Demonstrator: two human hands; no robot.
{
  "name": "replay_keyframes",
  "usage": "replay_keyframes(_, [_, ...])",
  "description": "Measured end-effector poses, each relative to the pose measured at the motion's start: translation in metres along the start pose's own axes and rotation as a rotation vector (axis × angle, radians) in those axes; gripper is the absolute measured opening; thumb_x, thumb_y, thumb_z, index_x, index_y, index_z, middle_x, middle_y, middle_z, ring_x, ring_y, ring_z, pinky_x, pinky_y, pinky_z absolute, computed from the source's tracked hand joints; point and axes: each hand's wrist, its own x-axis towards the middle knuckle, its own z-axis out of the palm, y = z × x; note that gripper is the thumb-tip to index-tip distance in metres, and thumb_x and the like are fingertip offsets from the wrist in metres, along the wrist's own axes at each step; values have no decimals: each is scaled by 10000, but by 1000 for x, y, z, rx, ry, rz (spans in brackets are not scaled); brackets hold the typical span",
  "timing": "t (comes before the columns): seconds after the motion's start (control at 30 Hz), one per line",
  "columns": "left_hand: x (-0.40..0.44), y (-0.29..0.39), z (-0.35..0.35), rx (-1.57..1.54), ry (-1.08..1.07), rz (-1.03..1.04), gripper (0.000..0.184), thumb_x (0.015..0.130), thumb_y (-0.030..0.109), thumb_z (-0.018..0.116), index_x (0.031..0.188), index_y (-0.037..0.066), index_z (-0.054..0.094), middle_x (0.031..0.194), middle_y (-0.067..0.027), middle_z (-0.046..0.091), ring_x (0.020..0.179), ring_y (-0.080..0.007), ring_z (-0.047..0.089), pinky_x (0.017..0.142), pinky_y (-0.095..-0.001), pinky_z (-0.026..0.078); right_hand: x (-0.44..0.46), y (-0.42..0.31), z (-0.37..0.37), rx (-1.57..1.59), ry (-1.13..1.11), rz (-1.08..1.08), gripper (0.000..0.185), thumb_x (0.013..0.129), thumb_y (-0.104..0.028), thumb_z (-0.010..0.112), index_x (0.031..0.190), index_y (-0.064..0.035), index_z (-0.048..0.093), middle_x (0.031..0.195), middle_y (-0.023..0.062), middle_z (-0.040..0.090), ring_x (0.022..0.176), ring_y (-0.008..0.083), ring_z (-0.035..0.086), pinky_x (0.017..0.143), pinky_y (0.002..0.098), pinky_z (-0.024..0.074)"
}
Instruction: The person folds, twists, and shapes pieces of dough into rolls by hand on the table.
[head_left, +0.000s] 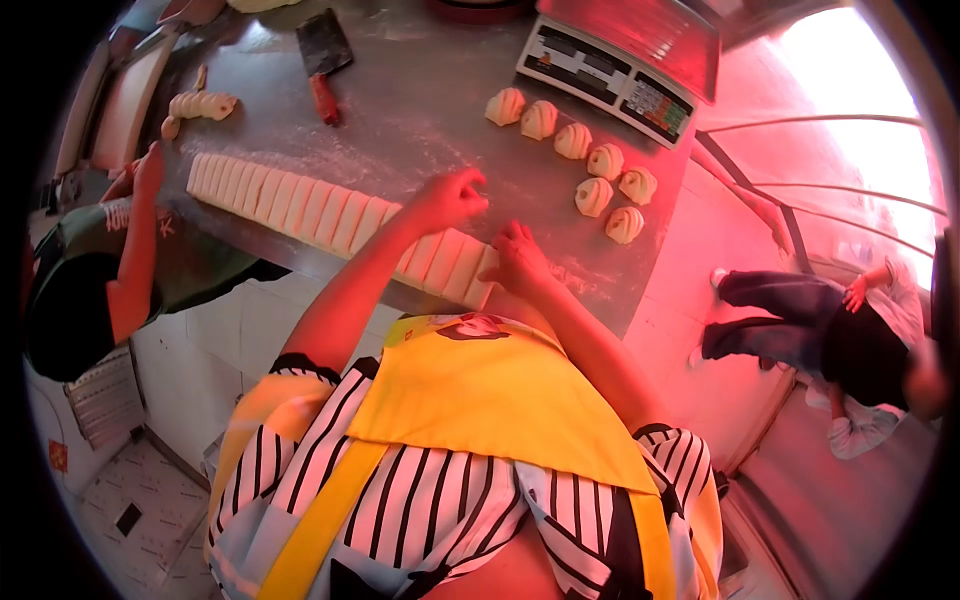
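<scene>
- Pale sliced dough log (300,206) on grey metal table (415,125)
- Your left hand (446,202), right hand (522,262): apart, can't tell grip
- Reddish flat tray (640,38) atop white scale (600,84)

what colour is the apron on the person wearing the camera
The apron is yellow, best seen in the head view.

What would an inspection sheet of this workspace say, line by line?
Surface: grey metal table, streaked with white powder.
Job's things: long row of pale, cut dough slices; seven pale twisted dough pieces.
Clutter: dark flat-bladed tool with red handle; white-panelled, box-shaped scale.
Hands: bare left hand above the table, fingers curled, grip unclear; bare right hand by the long row's right end, contact unclear.
Cables: nothing seen.
Surroundings: person in green apron, left; person in blue jeans, right.
</scene>
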Motion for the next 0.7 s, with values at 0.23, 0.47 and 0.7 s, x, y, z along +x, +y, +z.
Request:
replay_keyframes(0.23, [-62, 20, 32, -228, -401, -68, 398, 842, 175, 626, 1197, 33, 516, 1074, -79, 621, 965, -165, 594, 842, -294, 462, -34, -27, -43, 481, -103, -2, 493, 627, -90, 738, 1086, -58, 561, 1025, 119, 595, 980, 300, 577, 792, 376, 479])
replay_keyframes(0.47, [-38, 26, 60, 544, 28, 537, 456, 674, 115, 690, 1104, 49, 552, 1025, -119, 573, 1002, -269, 541, 849, -367, 448, -66, 12, -65, 421, 321, 5, 484, 654, -24, 698, 1118, -63, 564, 1035, 122, 559, 943, 321, 562, 798, 373, 476])
replay_keyframes(0.7, [10, -33, 95, 599, 108, 583, 388, 669, 137, 704, 1022, 57, 563, 1024, -80, 549, 1019, -263, 524, 855, -376, 442, -55, 56, -16, 107, 519, -69, 407, 647, -75, 733, 1033, -46, 606, 997, 102, 563, 936, 323, 538, 786, 381, 462])
